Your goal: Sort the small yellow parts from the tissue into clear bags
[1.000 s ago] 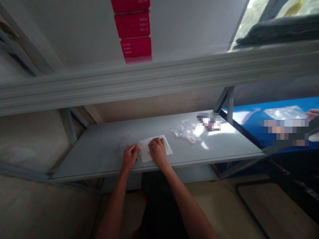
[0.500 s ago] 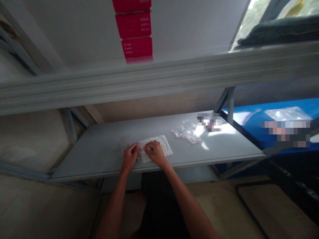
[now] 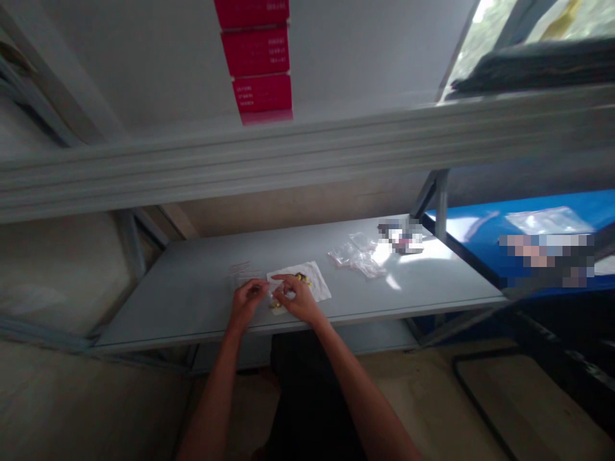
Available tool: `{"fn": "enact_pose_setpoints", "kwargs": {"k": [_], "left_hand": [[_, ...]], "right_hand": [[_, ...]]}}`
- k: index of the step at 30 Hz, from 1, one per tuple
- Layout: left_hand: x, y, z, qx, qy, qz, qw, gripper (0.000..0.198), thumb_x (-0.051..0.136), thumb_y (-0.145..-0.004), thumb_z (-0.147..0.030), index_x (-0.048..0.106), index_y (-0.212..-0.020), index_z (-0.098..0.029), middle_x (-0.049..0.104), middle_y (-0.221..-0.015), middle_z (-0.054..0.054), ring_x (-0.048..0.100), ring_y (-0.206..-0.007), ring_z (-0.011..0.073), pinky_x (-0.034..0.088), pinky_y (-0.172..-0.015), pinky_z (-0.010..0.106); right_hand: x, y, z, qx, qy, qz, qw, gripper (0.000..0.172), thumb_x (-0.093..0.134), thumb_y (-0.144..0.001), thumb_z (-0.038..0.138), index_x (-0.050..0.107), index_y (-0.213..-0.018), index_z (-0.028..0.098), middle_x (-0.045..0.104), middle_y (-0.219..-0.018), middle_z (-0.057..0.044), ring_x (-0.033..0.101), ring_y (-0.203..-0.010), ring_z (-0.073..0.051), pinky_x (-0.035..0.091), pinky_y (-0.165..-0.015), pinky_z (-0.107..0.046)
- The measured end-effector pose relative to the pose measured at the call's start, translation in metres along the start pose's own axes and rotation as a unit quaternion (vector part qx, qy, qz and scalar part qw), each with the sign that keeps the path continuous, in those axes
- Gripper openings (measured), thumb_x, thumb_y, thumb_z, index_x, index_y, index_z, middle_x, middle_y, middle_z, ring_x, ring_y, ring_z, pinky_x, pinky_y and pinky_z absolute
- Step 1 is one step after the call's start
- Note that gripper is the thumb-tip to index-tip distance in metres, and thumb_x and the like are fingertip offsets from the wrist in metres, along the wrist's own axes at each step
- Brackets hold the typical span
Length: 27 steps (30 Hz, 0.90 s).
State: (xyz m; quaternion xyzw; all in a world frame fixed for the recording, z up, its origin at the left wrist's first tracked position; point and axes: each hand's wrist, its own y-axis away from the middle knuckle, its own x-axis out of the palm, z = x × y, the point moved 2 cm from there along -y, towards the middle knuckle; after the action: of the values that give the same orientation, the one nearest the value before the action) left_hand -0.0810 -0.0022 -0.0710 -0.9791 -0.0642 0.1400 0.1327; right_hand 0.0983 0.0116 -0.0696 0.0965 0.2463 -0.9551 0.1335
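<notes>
Between my hands is a small clear zip bag [image 3: 271, 296] with a reddish edge and a few small yellowish pieces at its bottom. My left hand [image 3: 244, 304] pinches the bag's upper left edge between thumb and fingers. On the other side, my right hand [image 3: 302, 302] has its thumb and forefinger apart in a curve, the forefinger reaching toward the left fingertips. Under the right hand lies a wrinkled white sheet [image 3: 321, 288], with small yellow and dark pieces [image 3: 302, 278] on it, partly hidden by the hand. Clear bags with red stripes [image 3: 241, 269] lie just beyond my left hand.
More clear bags [image 3: 358, 256] lie on the grey shelf [image 3: 168, 282] to the right, near a pixelated item [image 3: 401, 235]. Overhead, a rail [image 3: 307, 144] crosses in front of stacked red boxes [image 3: 262, 95]. A blue table [image 3: 471, 214] stands at the right.
My right thumb and forefinger have spread apart from their pinch at the bag. More of the yellow and dark pieces shows behind the right hand. My left hand stays at the bag.
</notes>
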Motion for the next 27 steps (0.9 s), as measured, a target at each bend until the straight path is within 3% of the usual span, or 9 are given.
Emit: {"fn": "enact_pose_setpoints", "kwargs": {"k": [3,7,16,27], "left_hand": [[-0.0005,0.0004,0.0004,0.002,-0.003,0.005,1.000,0.035,0.071,-0.080,-0.052,0.071,-0.081,-0.017,0.072,-0.083,0.006,0.066,-0.082,0.0200,0.052,-0.077,0.029],[0.0005,0.0012,0.0007,-0.008,0.009,0.008,1.000,0.032,0.073,-0.080,-0.048,0.073,-0.087,-0.017,0.073,-0.087,0.006,0.066,-0.082,0.0190,0.051,-0.076,0.027],[0.0016,-0.0004,0.0049,0.002,-0.016,0.031,0.999,0.030,0.070,-0.084,-0.047,0.073,-0.083,-0.017,0.071,-0.082,0.004,0.064,-0.080,0.0184,0.048,-0.075,0.027],[0.0039,-0.0009,0.0052,-0.004,-0.021,0.032,0.999,0.031,0.069,-0.084,-0.047,0.072,-0.083,-0.016,0.070,-0.079,0.003,0.062,-0.076,0.0176,0.046,-0.072,0.026]], "right_hand": [[0.0001,-0.0009,0.0003,-0.004,0.006,0.006,1.000,0.024,0.064,-0.090,0.033,0.068,-0.110,0.020,0.071,-0.088,-0.002,0.064,-0.077,-0.015,0.048,-0.073,-0.026],[-0.0013,-0.0019,-0.0006,-0.011,0.034,-0.024,0.999,0.018,0.056,-0.095,0.031,0.068,-0.089,0.019,0.069,-0.079,-0.003,0.062,-0.073,-0.016,0.046,-0.070,-0.025],[0.0003,-0.0051,0.0020,-0.016,0.058,0.008,0.998,0.018,0.060,-0.094,0.027,0.069,-0.081,0.018,0.071,-0.080,-0.003,0.063,-0.076,-0.016,0.045,-0.072,-0.026],[0.0008,-0.0035,-0.0019,-0.022,0.076,-0.009,0.997,0.012,0.062,-0.091,0.019,0.070,-0.082,0.017,0.071,-0.080,-0.003,0.062,-0.075,-0.016,0.043,-0.071,-0.025]]}}
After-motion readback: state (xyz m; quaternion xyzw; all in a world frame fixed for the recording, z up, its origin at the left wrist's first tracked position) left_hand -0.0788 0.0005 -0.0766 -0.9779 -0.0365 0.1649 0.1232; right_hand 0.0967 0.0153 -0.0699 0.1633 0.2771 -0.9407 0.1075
